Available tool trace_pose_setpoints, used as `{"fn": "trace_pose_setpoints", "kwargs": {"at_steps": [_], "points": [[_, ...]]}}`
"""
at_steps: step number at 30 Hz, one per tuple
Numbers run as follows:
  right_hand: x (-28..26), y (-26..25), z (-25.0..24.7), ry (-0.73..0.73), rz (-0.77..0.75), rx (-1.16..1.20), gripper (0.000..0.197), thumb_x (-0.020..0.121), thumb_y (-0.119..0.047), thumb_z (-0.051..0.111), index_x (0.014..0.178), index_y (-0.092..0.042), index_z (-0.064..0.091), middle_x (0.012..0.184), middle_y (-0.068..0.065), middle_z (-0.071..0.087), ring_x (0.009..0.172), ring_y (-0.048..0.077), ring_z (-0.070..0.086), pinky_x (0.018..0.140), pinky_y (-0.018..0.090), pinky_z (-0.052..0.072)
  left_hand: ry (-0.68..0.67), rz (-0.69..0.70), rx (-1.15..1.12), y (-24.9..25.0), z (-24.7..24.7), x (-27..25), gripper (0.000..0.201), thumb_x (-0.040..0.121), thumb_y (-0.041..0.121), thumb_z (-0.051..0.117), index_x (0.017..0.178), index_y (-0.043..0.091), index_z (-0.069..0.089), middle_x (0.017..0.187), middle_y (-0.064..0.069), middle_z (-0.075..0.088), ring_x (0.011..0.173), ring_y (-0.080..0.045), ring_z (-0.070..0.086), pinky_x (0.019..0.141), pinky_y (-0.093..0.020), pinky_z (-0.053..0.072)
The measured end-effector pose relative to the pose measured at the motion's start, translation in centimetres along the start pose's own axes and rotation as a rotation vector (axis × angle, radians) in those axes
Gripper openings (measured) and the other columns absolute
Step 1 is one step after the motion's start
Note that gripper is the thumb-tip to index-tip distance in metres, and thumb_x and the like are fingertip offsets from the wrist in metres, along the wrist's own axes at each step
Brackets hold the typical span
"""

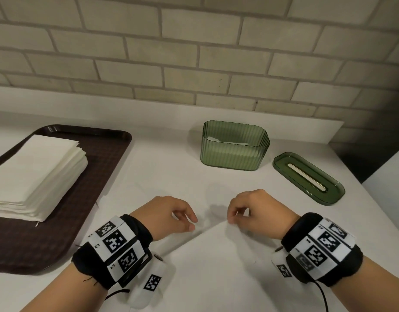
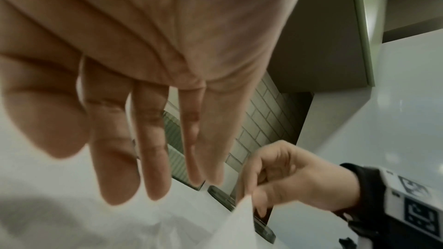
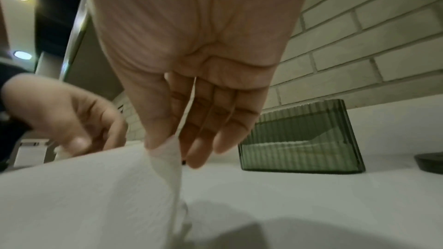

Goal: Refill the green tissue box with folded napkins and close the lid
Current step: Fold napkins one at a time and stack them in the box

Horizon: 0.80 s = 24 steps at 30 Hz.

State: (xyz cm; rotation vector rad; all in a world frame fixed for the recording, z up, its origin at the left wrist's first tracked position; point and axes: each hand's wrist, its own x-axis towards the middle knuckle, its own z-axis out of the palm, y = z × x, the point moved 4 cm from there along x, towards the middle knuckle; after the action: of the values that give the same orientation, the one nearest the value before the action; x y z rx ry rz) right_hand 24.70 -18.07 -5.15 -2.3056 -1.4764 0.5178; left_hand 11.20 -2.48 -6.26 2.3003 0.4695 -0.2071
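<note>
Pinching a white napkin (image 1: 216, 251) by its far corner, the right hand (image 1: 259, 212) is seen above the white counter (image 1: 171, 176).
The left hand (image 1: 169, 216) is held loosely curled with nothing gripped. The green tissue box (image 1: 234, 146) stands open beyond, its lid (image 1: 308, 177) laid just to its right; the napkin stack (image 1: 36, 174) is kept on the brown tray (image 1: 99, 167).

We see our right hand (image 1: 257, 212) pinching the raised corner of a white napkin (image 1: 216, 262) spread on the counter (image 1: 171, 167), our left hand (image 1: 171, 217) just beside it with fingers loosely curled. Beyond stands the open green tissue box (image 1: 234, 146), its lid (image 1: 308, 177) lying to its right. A stack of napkins (image 1: 36, 176) sits on a dark tray (image 1: 99, 167) at left.
</note>
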Motion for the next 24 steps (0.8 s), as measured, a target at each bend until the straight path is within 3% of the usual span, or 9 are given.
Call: {"fn": "trace_pose_setpoints", "kwargs": {"at_steps": [4, 7, 10, 13, 16, 20, 24], "points": [[-0.6, 0.2, -2.3, 0.074, 0.016, 0.19, 0.02, 0.088, -0.009, 0.058, 0.077, -0.025, 0.06, 0.072, -0.002, 0.066, 0.064, 0.003, 0.06, 0.062, 0.008, 0.043, 0.003, 0.074, -0.03, 0.4, 0.3, -0.2, 0.017, 0.083, 0.023, 0.067, 0.072, 0.036, 0.068, 0.07, 0.029, 0.065, 0.064, 0.016, 0.056, 0.069, -0.004, 0.043], [-0.9, 0.6, -3.7, 0.11, 0.046, 0.206, 0.019, 0.09, -0.009, 0.054, 0.078, -0.024, 0.058, 0.067, 0.005, 0.063, 0.057, 0.006, 0.058, 0.06, 0.011, 0.043, 0.019, 0.104, -0.105, 0.7, 0.2, -0.6, 0.022, 0.088, 0.03, 0.061, 0.067, 0.029, 0.065, 0.067, 0.013, 0.064, 0.059, 0.003, 0.054, 0.065, -0.009, 0.043], [-0.9, 1.1, -4.4, 0.133, 0.074, 0.168, 0.017, 0.092, -0.011, 0.051, 0.081, -0.022, 0.056, 0.064, 0.009, 0.061, 0.056, 0.006, 0.058, 0.057, 0.011, 0.041, 0.052, 0.101, -0.155, 1.0, 0.1, -1.2, 0.043, 0.09, 0.048, 0.05, 0.055, 0.023, 0.046, 0.052, 0.009, 0.04, 0.05, -0.004, 0.036, 0.053, -0.013, 0.031], [-0.9, 1.5, -4.3, 0.146, 0.105, 0.163, 0.017, 0.093, -0.01, 0.05, 0.081, -0.021, 0.055, 0.056, 0.0, 0.054, 0.054, 0.005, 0.056, 0.055, 0.011, 0.04, 0.04, 0.091, -0.212, 0.9, 0.1, -1.6, 0.027, 0.084, 0.053, 0.054, 0.074, 0.029, 0.061, 0.054, 0.013, 0.051, 0.051, -0.001, 0.045, 0.06, -0.014, 0.042], [-0.9, 1.9, -4.0, 0.143, 0.12, 0.155, 0.019, 0.094, -0.011, 0.049, 0.079, -0.022, 0.055, 0.052, -0.006, 0.05, 0.049, 0.002, 0.052, 0.054, 0.011, 0.041, 0.049, 0.044, -0.282, 0.2, 0.0, -1.8, 0.014, 0.081, 0.042, 0.067, 0.089, 0.033, 0.061, 0.074, 0.008, 0.068, 0.053, 0.0, 0.057, 0.063, -0.015, 0.046], [-1.0, 2.4, -3.8, 0.139, 0.143, 0.196, 0.012, 0.095, -0.015, 0.05, 0.086, -0.02, 0.057, 0.049, -0.007, 0.045, 0.046, 0.002, 0.049, 0.054, 0.013, 0.045, 0.119, 0.028, -0.314, -0.3, -0.3, -1.8, 0.019, 0.082, 0.02, 0.07, 0.087, 0.036, 0.063, 0.085, -0.004, 0.07, 0.06, -0.011, 0.067, 0.063, -0.016, 0.048], [-1.1, 2.8, -3.3, 0.125, 0.153, 0.213, 0.014, 0.095, -0.015, 0.05, 0.092, -0.024, 0.06, 0.049, -0.009, 0.044, 0.048, 0.006, 0.048, 0.056, 0.017, 0.047, 0.174, 0.012, -0.354, -0.4, -0.3, -1.8, 0.024, 0.085, 0.014, 0.066, 0.091, 0.037, 0.065, 0.081, -0.003, 0.072, 0.057, -0.01, 0.066, 0.06, -0.015, 0.051]]}}
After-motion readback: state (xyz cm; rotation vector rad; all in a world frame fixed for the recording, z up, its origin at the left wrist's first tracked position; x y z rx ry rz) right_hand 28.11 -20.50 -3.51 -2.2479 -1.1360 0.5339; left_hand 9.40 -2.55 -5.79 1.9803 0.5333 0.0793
